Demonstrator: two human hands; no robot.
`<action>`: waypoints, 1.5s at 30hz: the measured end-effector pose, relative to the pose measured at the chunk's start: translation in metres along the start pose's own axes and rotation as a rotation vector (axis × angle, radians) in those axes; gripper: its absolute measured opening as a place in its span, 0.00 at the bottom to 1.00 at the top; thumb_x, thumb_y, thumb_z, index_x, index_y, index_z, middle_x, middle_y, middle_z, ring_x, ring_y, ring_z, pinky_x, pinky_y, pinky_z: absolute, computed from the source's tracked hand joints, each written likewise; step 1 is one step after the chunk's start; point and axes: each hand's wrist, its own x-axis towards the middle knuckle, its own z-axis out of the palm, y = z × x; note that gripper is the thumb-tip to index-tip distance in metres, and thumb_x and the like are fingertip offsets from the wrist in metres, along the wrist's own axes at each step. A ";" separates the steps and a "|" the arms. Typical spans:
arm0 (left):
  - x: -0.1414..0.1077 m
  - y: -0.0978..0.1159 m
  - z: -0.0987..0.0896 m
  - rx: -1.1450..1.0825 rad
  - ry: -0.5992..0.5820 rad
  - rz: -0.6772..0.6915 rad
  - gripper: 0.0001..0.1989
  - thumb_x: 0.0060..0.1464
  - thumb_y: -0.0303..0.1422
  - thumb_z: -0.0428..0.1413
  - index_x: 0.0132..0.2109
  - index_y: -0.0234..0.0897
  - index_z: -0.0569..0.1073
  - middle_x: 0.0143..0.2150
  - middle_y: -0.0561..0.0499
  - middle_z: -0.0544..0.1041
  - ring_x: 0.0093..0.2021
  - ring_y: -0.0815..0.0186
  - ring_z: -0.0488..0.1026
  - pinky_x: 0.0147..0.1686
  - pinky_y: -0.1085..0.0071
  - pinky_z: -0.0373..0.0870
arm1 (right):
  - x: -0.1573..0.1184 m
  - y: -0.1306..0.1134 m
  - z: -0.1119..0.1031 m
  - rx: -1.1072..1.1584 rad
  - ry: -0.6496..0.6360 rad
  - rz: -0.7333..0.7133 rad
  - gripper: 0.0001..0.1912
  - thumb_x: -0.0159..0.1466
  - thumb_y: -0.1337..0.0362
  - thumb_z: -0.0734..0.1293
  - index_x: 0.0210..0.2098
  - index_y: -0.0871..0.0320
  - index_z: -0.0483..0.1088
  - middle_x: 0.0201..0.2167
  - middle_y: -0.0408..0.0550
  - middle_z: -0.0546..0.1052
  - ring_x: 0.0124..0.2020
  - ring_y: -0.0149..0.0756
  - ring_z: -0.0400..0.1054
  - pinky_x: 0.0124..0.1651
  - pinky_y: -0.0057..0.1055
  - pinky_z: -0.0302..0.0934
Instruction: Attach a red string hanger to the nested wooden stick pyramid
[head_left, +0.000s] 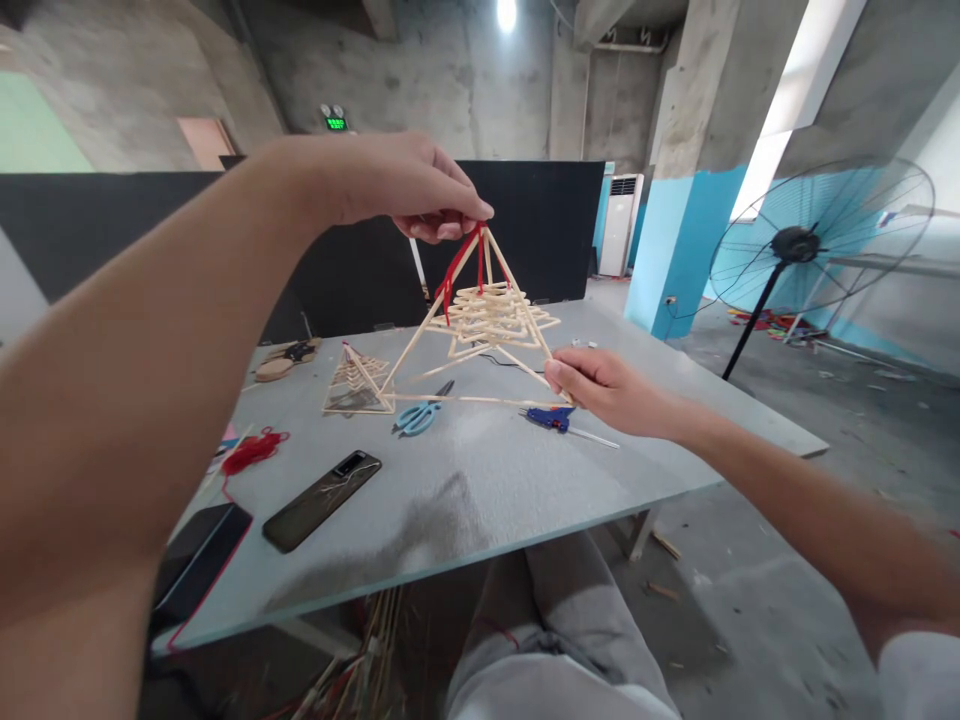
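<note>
A pyramid-shaped frame of thin wooden sticks is held up above the table, with tiers of smaller stick frames hanging inside it. Red yarn is tied at its peak, and a loose end dangles down the left side. My left hand pinches the peak from above. Lower down, my right hand grips the frame's right bottom corner between thumb and fingers. Just below that hand lies a blue glue gun with a glue stick in its back.
On the grey table lie blue-handled scissors, a smaller stick pyramid, a phone, a ball of red yarn and a black case. A standing fan is at the right. Loose sticks are under the table.
</note>
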 end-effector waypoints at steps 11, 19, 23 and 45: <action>-0.003 -0.001 0.009 -0.002 0.019 0.029 0.16 0.57 0.46 0.63 0.27 0.42 0.75 0.24 0.53 0.69 0.27 0.69 0.60 0.30 0.67 0.58 | 0.004 -0.004 0.005 -0.015 -0.016 -0.004 0.23 0.80 0.50 0.56 0.33 0.54 0.64 0.25 0.38 0.62 0.27 0.32 0.55 0.33 0.33 0.50; -0.001 -0.004 0.008 -0.010 0.016 0.041 0.17 0.54 0.50 0.64 0.26 0.45 0.74 0.23 0.53 0.70 0.28 0.66 0.58 0.31 0.65 0.56 | 0.005 -0.003 0.007 -0.028 -0.015 -0.013 0.23 0.80 0.50 0.56 0.32 0.54 0.63 0.24 0.39 0.63 0.27 0.32 0.55 0.33 0.32 0.50; -0.001 -0.005 0.007 -0.006 0.025 0.038 0.17 0.57 0.47 0.63 0.26 0.43 0.73 0.23 0.54 0.68 0.27 0.68 0.59 0.32 0.65 0.56 | 0.006 -0.003 0.007 -0.014 -0.021 -0.018 0.23 0.80 0.49 0.56 0.33 0.54 0.64 0.24 0.39 0.63 0.27 0.32 0.55 0.33 0.32 0.50; 0.000 -0.013 0.013 -0.076 0.094 -0.006 0.13 0.56 0.41 0.63 0.27 0.39 0.77 0.22 0.55 0.66 0.25 0.71 0.58 0.29 0.68 0.53 | 0.008 -0.006 0.007 0.002 -0.042 -0.018 0.24 0.80 0.48 0.56 0.33 0.54 0.63 0.24 0.38 0.61 0.27 0.31 0.55 0.31 0.32 0.49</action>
